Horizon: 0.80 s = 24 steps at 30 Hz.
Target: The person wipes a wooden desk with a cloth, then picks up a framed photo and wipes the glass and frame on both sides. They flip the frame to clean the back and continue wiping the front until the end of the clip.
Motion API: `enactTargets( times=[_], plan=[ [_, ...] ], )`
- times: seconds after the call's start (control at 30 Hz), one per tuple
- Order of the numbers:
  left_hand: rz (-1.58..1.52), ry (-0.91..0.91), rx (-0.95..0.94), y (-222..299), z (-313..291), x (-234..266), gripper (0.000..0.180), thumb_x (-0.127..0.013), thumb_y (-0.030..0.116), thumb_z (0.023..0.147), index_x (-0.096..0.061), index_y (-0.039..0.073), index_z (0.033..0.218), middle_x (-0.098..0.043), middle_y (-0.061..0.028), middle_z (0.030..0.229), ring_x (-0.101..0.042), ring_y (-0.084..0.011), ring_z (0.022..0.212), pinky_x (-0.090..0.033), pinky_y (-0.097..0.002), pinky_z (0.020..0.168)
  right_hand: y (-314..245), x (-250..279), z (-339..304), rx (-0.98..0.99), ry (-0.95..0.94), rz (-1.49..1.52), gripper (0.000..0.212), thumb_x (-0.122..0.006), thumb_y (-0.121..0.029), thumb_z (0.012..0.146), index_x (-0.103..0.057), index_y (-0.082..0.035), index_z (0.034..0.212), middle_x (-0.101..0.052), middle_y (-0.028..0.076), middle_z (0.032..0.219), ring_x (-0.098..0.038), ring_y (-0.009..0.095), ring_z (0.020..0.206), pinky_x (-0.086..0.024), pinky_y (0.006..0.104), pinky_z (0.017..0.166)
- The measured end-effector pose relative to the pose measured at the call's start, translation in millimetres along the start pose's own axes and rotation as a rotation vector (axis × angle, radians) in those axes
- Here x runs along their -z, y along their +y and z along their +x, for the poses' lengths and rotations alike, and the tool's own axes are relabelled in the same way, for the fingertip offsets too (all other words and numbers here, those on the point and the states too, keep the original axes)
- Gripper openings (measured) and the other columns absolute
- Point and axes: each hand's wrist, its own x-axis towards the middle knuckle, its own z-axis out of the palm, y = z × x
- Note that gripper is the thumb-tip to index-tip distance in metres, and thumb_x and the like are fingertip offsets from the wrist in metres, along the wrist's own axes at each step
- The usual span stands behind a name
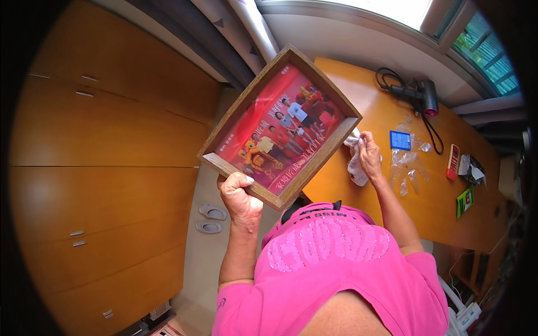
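A wooden picture frame [232, 121] with a red group photo inside is held up tilted in front of me. My left hand [241, 199] grips its lower left corner, thumb over the front edge. At the frame's right corner, my right hand [370, 157] is closed on a crumpled whitish cloth [357, 167]. The cloth's upper end touches or comes very close to that corner; its lower part hangs over the wooden table [330, 187].
On the table are a dark hair dryer [417, 98] with its cord, a blue card [400, 140], clear plastic wrapping [409, 168], a red calculator-like device [453, 162] and a green packet [464, 203]. Wooden cabinets [112, 134] line the left; pale slippers [212, 211] lie on the floor.
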Motion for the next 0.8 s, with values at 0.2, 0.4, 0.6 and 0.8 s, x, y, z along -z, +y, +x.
enactTargets(
  times=[0.2,0.4,0.6,0.8],
  plan=[
    [-0.020,-0.046,0.048,4,0,1,0.013,-0.043,-0.006,0.054,-0.041,0.007,0.051,-0.048,-0.0033,0.060,-0.051,-0.0189,0.062,-0.047,-0.0302,0.071,-7,4,4,-0.081,0.087,0.079,0.003,-0.050,-0.004,0.086,-0.052,-0.003,0.087,-0.052,0.000,0.071,-0.047,0.007,0.069,-0.042,0.0252,0.061],
    [0.000,0.004,0.025,5,-4,-10,0.015,-0.043,-0.006,0.054,-0.039,0.008,0.050,-0.045,-0.0016,0.058,-0.048,-0.0163,0.059,-0.045,-0.0282,0.067,-69,30,10,0.085,0.106,0.096,0.009,-0.055,-0.007,0.084,-0.059,-0.003,0.091,-0.061,0.009,0.072,-0.058,0.015,0.067,-0.046,0.0287,0.062],
    [0.022,0.047,0.016,6,-2,-20,0.017,-0.044,-0.006,0.055,-0.037,0.009,0.049,-0.042,0.0000,0.056,-0.043,-0.0139,0.056,-0.042,-0.0261,0.064,-79,36,21,-0.045,0.051,0.262,0.009,-0.057,-0.004,0.083,-0.060,-0.001,0.091,-0.060,0.003,0.065,-0.054,0.010,0.060,-0.046,0.0249,0.058],
    [0.057,0.048,0.010,8,-6,-16,0.019,-0.044,-0.006,0.056,-0.036,0.010,0.048,-0.039,0.0010,0.054,-0.041,-0.0123,0.054,-0.040,-0.0255,0.061,-64,45,36,-0.294,-0.003,0.862,0.021,-0.053,-0.004,0.087,-0.051,-0.002,0.108,-0.058,0.005,0.090,-0.056,0.010,0.081,-0.047,0.0223,0.073]
  ],
)
